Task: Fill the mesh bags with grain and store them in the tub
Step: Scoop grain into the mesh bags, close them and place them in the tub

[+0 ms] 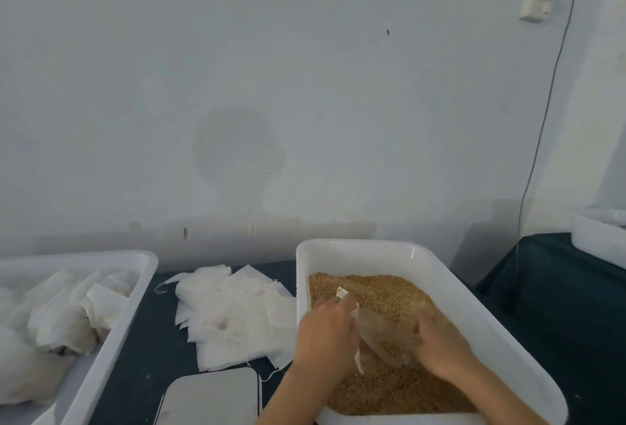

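A white tub (474, 302) on the right holds brown grain (379, 289). Over the grain, my left hand (327, 333) grips a white mesh bag (342, 293) by its mouth. My right hand (440, 343) holds a clear plastic scoop (379, 333) that carries some grain, its mouth pointing at the bag. A pile of empty flat mesh bags (233, 316) lies on the dark table between the two tubs. The white tub on the left (135, 296) holds several filled white bags (57, 319).
A silver scale (213, 397) sits at the near edge, below the empty bags. Another white tub (599, 238) stands at the far right on a dark cloth. A grey cable (542, 126) hangs down the wall from a socket.
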Demonstrator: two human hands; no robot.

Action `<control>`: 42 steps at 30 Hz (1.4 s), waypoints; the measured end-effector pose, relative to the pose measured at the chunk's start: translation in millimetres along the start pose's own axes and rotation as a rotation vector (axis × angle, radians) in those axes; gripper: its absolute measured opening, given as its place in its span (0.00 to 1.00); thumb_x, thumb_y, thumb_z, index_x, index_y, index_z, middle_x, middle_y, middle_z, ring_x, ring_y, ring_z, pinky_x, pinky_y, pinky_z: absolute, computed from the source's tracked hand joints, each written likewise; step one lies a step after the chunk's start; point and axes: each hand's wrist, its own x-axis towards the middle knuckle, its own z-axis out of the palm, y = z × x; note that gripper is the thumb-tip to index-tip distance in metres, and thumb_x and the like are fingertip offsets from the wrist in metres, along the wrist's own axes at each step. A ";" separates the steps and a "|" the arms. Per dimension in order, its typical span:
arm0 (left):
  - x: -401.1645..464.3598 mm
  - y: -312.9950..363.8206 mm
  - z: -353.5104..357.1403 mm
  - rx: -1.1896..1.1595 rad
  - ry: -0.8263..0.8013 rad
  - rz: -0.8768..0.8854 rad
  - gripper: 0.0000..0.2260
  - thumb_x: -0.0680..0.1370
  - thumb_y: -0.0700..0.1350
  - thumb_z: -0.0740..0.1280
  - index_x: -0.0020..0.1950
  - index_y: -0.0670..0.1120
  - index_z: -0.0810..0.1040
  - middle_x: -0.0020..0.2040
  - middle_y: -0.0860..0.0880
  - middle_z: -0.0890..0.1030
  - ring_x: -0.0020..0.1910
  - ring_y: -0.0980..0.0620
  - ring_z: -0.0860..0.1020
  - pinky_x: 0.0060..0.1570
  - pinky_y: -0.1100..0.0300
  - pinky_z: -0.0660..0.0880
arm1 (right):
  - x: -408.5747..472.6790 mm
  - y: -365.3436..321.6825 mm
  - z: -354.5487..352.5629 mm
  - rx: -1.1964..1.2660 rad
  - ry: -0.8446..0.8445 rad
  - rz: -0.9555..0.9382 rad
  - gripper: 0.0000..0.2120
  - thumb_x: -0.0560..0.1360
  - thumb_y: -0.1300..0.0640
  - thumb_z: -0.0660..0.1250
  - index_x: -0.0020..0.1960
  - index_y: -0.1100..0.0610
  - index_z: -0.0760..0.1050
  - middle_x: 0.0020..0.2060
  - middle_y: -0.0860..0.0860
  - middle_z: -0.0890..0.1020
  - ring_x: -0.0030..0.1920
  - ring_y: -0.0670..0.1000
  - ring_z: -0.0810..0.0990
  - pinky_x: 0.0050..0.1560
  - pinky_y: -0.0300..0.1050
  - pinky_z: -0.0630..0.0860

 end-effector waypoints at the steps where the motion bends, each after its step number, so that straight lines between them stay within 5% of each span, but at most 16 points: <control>1: 1.7 -5.9 -2.4 -0.002 -0.010 -0.004 0.08 0.81 0.43 0.55 0.58 0.49 0.70 0.52 0.52 0.77 0.48 0.55 0.70 0.47 0.63 0.70 | 2.6 2.5 0.4 -0.055 -0.060 -0.020 0.12 0.79 0.53 0.59 0.62 0.54 0.67 0.46 0.45 0.75 0.46 0.45 0.75 0.45 0.37 0.73; 5: 1.1 -17.3 -5.5 0.040 -0.151 0.023 0.09 0.82 0.42 0.52 0.60 0.45 0.67 0.54 0.48 0.74 0.49 0.53 0.70 0.48 0.61 0.69 | 8.4 0.3 -0.7 -0.115 -0.208 -0.044 0.02 0.78 0.54 0.61 0.48 0.52 0.71 0.37 0.42 0.72 0.42 0.43 0.75 0.34 0.32 0.67; 13: -2.1 -19.3 1.4 0.117 -0.216 0.063 0.13 0.82 0.38 0.52 0.67 0.43 0.62 0.57 0.46 0.73 0.50 0.50 0.73 0.47 0.59 0.70 | 16.6 9.2 -32.6 -0.227 -0.180 -0.049 0.12 0.78 0.57 0.57 0.36 0.50 0.62 0.35 0.45 0.68 0.33 0.43 0.66 0.32 0.35 0.61; 20: 0.5 -20.3 4.6 0.093 -0.187 0.073 0.08 0.82 0.42 0.54 0.59 0.45 0.70 0.54 0.47 0.75 0.45 0.53 0.70 0.43 0.63 0.67 | 22.2 4.8 -58.2 -0.407 -0.210 -0.094 0.17 0.73 0.58 0.64 0.31 0.51 0.59 0.29 0.45 0.63 0.28 0.44 0.62 0.29 0.35 0.59; 27: 0.0 -22.0 4.5 0.094 -0.213 0.059 0.08 0.81 0.42 0.57 0.59 0.46 0.71 0.54 0.47 0.74 0.51 0.49 0.74 0.47 0.59 0.70 | 34.2 -24.0 -17.8 -0.236 -0.184 -0.156 0.06 0.77 0.57 0.61 0.41 0.53 0.72 0.39 0.47 0.77 0.35 0.42 0.72 0.31 0.32 0.64; 32: -0.1 -22.8 3.6 0.092 -0.238 0.058 0.09 0.81 0.42 0.57 0.59 0.46 0.72 0.55 0.46 0.73 0.53 0.47 0.74 0.47 0.57 0.70 | 38.7 -34.4 7.5 -0.096 -0.094 -0.179 0.14 0.78 0.56 0.60 0.35 0.49 0.64 0.34 0.42 0.71 0.33 0.39 0.68 0.31 0.33 0.64; 38: 1.5 -22.6 4.1 0.080 -0.249 0.071 0.09 0.81 0.45 0.57 0.58 0.46 0.74 0.58 0.46 0.72 0.56 0.47 0.74 0.51 0.56 0.71 | 39.2 -19.8 5.3 0.054 -0.065 -0.167 0.10 0.77 0.55 0.65 0.38 0.49 0.68 0.35 0.42 0.73 0.34 0.37 0.70 0.33 0.33 0.68; 42: 3.1 -24.1 4.8 0.059 -0.252 0.105 0.09 0.81 0.45 0.59 0.59 0.47 0.74 0.57 0.47 0.72 0.54 0.49 0.75 0.52 0.58 0.71 | 32.7 -4.6 -13.4 0.110 -0.026 -0.158 0.08 0.76 0.53 0.66 0.40 0.50 0.69 0.41 0.42 0.77 0.42 0.39 0.76 0.46 0.36 0.76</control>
